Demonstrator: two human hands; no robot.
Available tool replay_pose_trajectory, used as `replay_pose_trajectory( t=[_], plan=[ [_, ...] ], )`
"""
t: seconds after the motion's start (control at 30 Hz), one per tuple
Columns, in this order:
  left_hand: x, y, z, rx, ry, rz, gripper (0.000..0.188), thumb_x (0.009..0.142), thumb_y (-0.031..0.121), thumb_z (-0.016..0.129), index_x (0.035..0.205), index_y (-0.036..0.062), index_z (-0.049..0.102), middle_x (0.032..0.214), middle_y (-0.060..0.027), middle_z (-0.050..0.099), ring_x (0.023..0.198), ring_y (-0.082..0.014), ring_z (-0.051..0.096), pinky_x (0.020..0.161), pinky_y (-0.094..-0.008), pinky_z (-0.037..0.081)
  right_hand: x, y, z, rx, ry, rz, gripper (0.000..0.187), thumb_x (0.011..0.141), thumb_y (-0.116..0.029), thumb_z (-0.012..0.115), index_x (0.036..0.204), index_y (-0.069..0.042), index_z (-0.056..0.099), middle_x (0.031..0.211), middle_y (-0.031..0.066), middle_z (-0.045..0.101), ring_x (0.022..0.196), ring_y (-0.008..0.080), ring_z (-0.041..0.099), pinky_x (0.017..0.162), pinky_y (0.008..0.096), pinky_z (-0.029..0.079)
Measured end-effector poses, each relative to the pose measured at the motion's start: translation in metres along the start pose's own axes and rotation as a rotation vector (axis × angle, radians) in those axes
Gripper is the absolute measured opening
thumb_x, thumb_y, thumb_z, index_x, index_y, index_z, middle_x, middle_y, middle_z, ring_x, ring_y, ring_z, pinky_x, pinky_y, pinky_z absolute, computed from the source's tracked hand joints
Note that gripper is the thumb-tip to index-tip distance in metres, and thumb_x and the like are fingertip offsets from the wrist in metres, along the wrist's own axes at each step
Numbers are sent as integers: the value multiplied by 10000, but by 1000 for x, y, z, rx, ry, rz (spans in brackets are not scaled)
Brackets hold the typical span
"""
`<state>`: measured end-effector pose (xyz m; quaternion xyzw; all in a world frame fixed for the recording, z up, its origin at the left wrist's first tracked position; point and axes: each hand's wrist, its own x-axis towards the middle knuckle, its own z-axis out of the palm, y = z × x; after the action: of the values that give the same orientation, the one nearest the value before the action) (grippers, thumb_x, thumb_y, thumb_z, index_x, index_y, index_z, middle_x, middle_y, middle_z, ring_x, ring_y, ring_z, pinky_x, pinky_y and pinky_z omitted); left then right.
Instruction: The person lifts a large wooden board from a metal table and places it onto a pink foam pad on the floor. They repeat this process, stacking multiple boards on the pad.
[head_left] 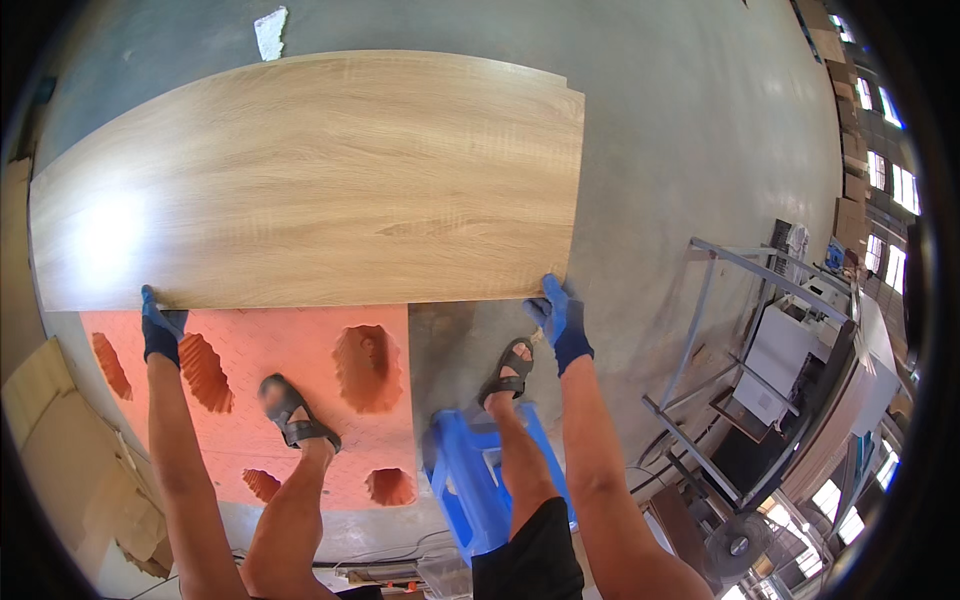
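Observation:
A large wood-grain board (340, 180) stretches across the upper left, its long near edge toward me. My left hand (163, 325), in a blue glove, grips that near edge toward its left end. Near the right corner, my right hand (560, 315), also in a blue glove, closes on the same edge. The thumbs and fingertips meet the rim; what lies under the board is hidden. A bright glare covers part of its left side. Beneath the near edge, an orange foam sheet (285, 335) with several ragged cut-outs partly shows.
My sandalled left foot (292, 412) stands on the orange sheet, the right (510, 370) on the grey floor. A blue plastic stool (465, 490) is close between my legs. At right stands a metal frame (695, 340) with a fan (738, 545) nearby; cardboard (90, 455) lies left.

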<state>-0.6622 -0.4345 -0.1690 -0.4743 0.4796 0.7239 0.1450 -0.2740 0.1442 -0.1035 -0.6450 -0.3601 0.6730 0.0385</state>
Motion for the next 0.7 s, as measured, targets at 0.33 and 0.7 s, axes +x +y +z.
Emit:
replay_pose_trajectory(
  t=[0.33, 0.7],
  plan=[
    [1, 9, 4, 108, -8, 74, 502, 852, 411, 594, 1204, 76, 467, 1216, -131, 515, 1098, -282, 514, 949, -443, 444, -2, -11, 23, 22, 36, -9, 333, 873, -151, 567, 1186, -59, 499, 1017, 96, 598, 869, 214, 612, 749, 361, 546],
    [6, 22, -8, 235, 7, 48, 620, 818, 474, 612, 1243, 59, 436, 1254, -140, 491, 1130, -284, 499, 970, -425, 431, 2, -19, 33, -18, -14, -25, 292, 873, -125, 554, 1135, 1, 522, 1022, 112, 589, 892, 220, 602, 762, 347, 551]
  ],
)
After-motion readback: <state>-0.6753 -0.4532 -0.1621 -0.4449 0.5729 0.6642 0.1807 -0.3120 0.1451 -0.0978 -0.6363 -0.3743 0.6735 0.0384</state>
